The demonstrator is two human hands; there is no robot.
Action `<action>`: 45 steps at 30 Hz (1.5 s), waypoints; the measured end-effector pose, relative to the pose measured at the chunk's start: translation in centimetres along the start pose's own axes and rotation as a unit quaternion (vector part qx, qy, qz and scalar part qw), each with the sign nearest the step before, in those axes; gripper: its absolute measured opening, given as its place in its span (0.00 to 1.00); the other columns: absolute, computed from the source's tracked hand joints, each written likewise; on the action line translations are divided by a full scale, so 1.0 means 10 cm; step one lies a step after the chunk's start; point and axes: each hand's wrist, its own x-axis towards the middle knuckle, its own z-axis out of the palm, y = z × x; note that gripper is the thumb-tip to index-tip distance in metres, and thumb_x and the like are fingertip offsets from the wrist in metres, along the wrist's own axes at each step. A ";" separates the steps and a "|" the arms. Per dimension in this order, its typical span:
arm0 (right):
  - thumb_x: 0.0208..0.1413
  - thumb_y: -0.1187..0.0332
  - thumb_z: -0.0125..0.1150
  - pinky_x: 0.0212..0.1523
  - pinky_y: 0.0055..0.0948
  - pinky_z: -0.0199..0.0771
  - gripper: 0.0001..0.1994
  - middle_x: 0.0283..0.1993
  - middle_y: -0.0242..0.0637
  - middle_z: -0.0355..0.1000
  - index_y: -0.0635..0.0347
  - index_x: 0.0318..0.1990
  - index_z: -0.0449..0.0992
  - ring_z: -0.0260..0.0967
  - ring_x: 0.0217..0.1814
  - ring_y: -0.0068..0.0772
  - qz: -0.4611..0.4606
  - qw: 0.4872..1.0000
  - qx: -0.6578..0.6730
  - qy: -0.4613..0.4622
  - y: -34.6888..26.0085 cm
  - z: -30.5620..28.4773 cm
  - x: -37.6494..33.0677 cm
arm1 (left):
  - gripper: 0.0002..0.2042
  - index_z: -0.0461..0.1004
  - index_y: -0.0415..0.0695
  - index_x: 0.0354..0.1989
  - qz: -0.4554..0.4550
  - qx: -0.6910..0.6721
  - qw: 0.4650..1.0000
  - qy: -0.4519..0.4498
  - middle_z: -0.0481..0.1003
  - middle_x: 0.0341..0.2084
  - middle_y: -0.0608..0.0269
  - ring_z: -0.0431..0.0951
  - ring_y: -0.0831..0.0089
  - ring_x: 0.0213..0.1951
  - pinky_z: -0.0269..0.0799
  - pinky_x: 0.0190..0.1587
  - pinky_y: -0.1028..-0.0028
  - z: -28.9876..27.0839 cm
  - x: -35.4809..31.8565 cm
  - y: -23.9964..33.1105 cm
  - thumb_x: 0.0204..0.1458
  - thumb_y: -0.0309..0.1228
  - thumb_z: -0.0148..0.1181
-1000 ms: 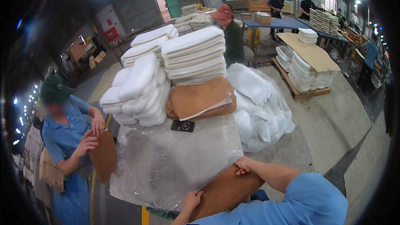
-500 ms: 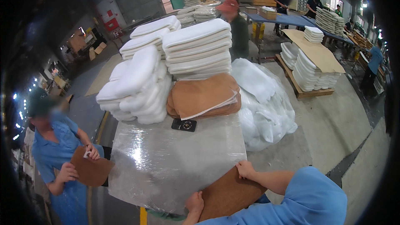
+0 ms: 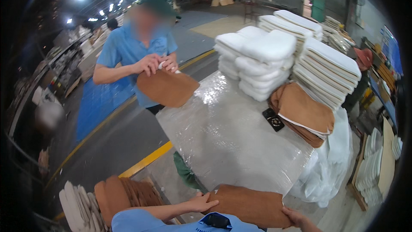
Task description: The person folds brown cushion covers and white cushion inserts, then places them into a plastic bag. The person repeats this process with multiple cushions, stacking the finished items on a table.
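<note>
A flat brown fabric piece lies across my front at the near edge of the plastic-covered table. My left hand pinches its left end, with the thumb on top. At the opposite end my right hand is closed on the right edge. Part of the near side is hidden by my blue shirt. Farther back on the table is a pile of similar brown pieces, some with white edges. A black round-dialed device rests beside that pile.
White padded stacks fill the table's far side. Across its left corner a co-worker in blue holds another brown piece. Brown and white stacks stand at my lower left. A clear plastic bag bulges past the right edge.
My view has swung left, bringing the co-worker and the lower-left stacks further into sight. Both my hands still hold the brown fabric piece, which now lies more level across my front.
</note>
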 end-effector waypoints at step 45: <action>0.70 0.29 0.30 0.58 0.55 0.72 0.38 0.70 0.45 0.68 0.42 0.74 0.65 0.68 0.68 0.49 -0.029 0.964 0.251 0.084 -0.02 0.37 0.07 | 0.18 0.75 0.46 0.54 0.180 -0.420 0.888 0.058 0.77 0.49 0.63 0.80 0.68 0.36 0.77 0.38 0.67 -1.44 1.00 1.65 0.67 0.47 0.55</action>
